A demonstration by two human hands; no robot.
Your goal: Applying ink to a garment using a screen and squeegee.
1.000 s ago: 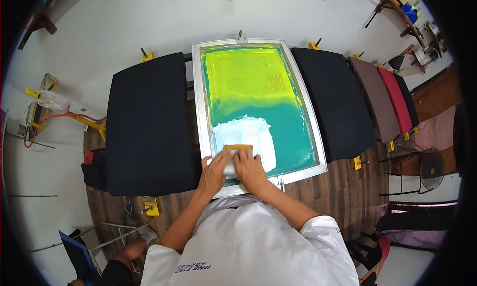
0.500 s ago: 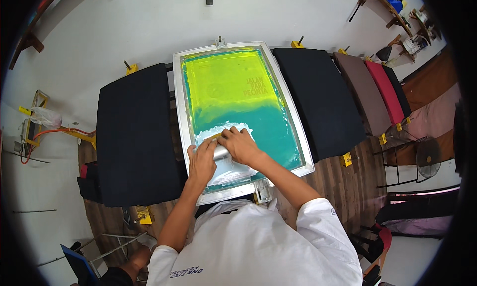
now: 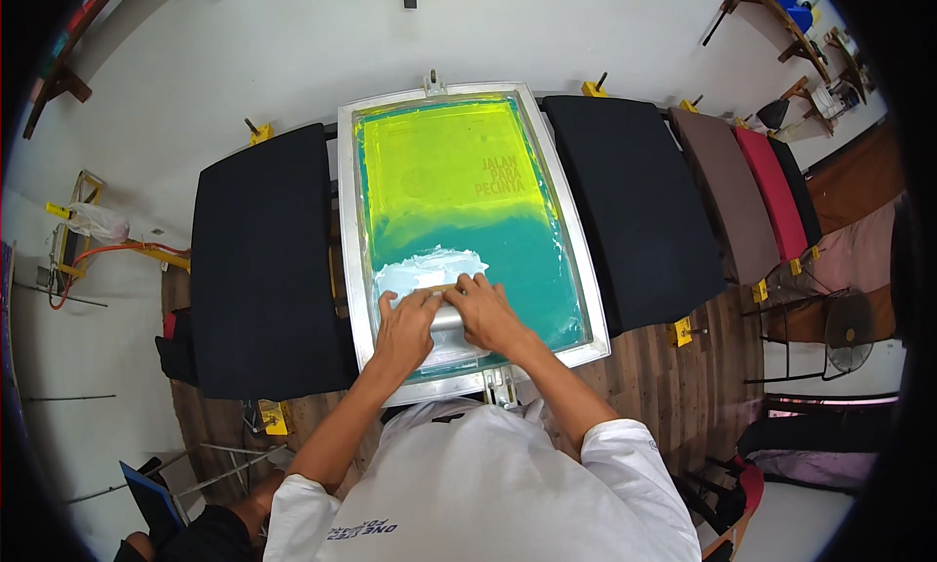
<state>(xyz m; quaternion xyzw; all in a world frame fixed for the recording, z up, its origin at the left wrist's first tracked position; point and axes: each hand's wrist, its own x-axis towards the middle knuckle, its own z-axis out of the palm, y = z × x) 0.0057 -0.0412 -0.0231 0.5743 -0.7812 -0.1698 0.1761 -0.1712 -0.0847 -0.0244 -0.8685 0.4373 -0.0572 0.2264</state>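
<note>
A metal-framed printing screen (image 3: 571, 269) lies in front of me, its mesh yellow at the far end and teal nearer me. A patch of white ink (image 3: 429, 266) sits on the teal part. Both hands grip a squeegee (image 3: 445, 315) with a metal handle at the near edge of the ink. My left hand (image 3: 405, 330) holds its left half and my right hand (image 3: 485, 315) its right half. The blade is hidden under my fingers.
Black garment-covered pallets flank the screen at left (image 3: 264, 269) and right (image 3: 634, 210). Further right lie brown (image 3: 722, 191), red (image 3: 771, 186) and black boards. Yellow clamps (image 3: 683, 330) dot the wooden bench edge. A white wall is beyond.
My hands and the squeegee have moved away from me up the screen, pushing the white ink farther onto the teal area. My head has shifted, so the screen sits differently in view.
</note>
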